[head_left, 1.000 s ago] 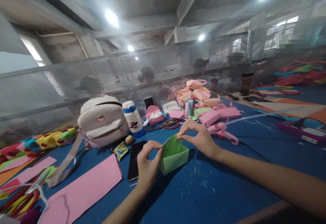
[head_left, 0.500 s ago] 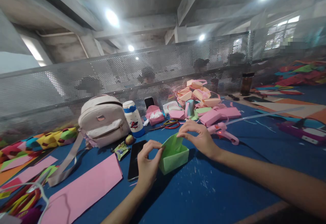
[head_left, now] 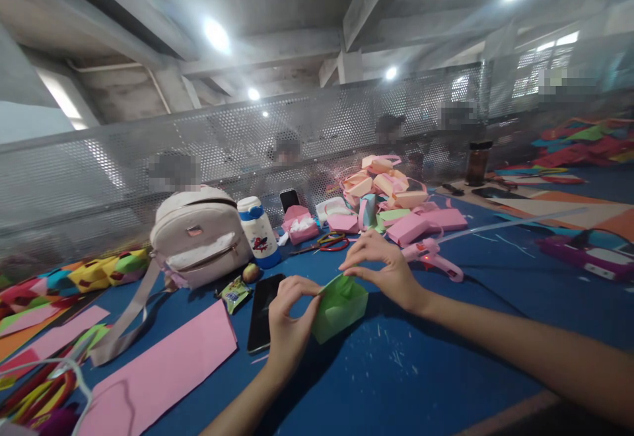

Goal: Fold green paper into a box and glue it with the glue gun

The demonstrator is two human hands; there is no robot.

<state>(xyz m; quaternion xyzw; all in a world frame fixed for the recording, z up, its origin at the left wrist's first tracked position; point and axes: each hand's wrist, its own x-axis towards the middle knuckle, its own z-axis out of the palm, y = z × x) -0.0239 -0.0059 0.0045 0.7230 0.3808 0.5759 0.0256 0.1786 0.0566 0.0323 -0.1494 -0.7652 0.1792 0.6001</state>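
Observation:
A small green folded paper box sits on the blue table in front of me. My left hand pinches its near left edge with thumb and fingers closed. At the far rim, my right hand pinches the box's top flap between thumb and forefinger. Both hands touch the box from opposite sides.
A black phone lies just left of the box, beside a long pink paper sheet. Behind are a white backpack, a bottle, scissors, a pink glue gun and a pile of pink paper boxes. A perforated metal screen stands behind, with people beyond it.
The raised green flap has been folded down into the box, so the box looks lower. Both hands stay on it, the left fingers having shifted slightly upward.

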